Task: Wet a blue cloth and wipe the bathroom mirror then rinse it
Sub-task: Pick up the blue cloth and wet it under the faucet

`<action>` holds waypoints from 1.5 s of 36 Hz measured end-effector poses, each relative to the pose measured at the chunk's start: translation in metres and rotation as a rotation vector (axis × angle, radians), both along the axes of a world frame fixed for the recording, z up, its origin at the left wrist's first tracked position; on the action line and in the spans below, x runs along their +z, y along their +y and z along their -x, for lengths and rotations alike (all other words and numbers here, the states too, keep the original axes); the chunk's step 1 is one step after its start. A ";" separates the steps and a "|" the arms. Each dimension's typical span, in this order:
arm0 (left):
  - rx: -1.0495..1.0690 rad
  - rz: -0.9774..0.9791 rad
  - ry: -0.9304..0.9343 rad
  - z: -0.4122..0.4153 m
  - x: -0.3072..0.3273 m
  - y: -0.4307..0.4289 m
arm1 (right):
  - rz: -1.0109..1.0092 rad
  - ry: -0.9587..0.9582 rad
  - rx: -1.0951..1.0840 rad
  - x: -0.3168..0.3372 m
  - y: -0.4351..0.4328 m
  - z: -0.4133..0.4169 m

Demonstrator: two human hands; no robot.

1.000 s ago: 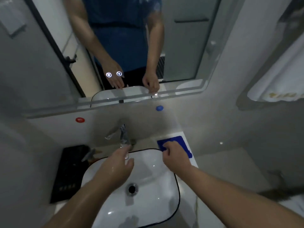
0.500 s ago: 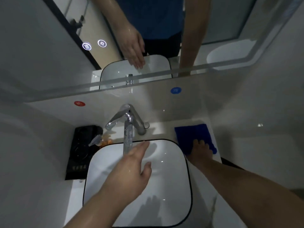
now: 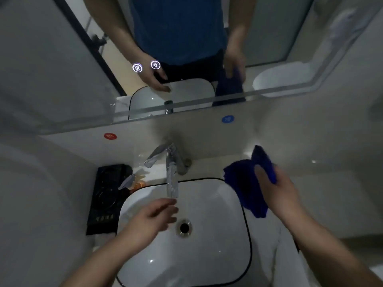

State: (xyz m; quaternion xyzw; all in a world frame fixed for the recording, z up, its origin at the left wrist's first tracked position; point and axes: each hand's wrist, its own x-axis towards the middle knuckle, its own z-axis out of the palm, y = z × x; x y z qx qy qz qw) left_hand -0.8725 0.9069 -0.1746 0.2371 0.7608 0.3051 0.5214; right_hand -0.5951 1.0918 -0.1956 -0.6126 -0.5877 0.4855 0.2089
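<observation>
My left grip [image 3: 152, 217] hangs palm-down, fingers loosely spread and nearly straight, holding nothing. Its forearm runs in from the lower left. My right grip [image 3: 279, 189] sits higher and out to the right, its thumb [image 3: 262, 172] pressed across the top of the blue cloth [image 3: 245, 188], the other fingers curled beneath and hidden. That forearm enters from the lower right. The two grips are well apart.

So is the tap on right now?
On: a water stream falls from the tap into the sink, toward the left hand.
</observation>
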 end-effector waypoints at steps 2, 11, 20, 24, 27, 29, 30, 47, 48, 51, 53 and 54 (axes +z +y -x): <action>-0.021 0.020 -0.147 -0.010 0.001 -0.001 | 0.045 0.110 0.001 0.027 -0.031 0.015; 0.334 0.115 -0.977 -0.026 -0.053 -0.025 | 0.467 0.175 0.318 0.043 -0.139 0.098; 0.208 0.203 -0.367 0.020 -0.116 -0.094 | -0.362 -0.355 0.619 0.013 -0.098 0.205; 0.176 0.282 -0.344 0.037 -0.109 -0.091 | -0.523 -0.539 0.762 0.003 -0.061 0.263; 0.285 0.238 -0.394 0.046 -0.107 -0.076 | -0.574 -0.714 0.795 -0.004 -0.049 0.287; 0.363 0.201 -0.417 0.047 -0.107 -0.062 | -0.634 -0.796 0.804 -0.007 -0.044 0.292; 0.405 0.174 -0.431 0.047 -0.107 -0.054 | -0.657 -0.814 0.806 -0.008 -0.042 0.292; 0.612 0.181 -0.760 0.017 -0.117 0.034 | -0.357 0.025 0.181 -0.051 -0.071 0.199; 0.640 0.185 -0.765 0.014 -0.115 0.036 | -0.275 -0.024 0.126 -0.065 -0.081 0.188; 0.775 0.137 -0.779 0.012 -0.118 0.035 | 0.067 -0.248 0.027 -0.106 -0.102 0.168; 0.831 0.117 -0.799 0.007 -0.119 0.032 | 0.471 -0.093 -0.078 -0.120 -0.110 0.167; 0.835 0.108 -0.798 0.005 -0.121 0.031 | 0.695 0.042 -0.115 -0.123 -0.111 0.168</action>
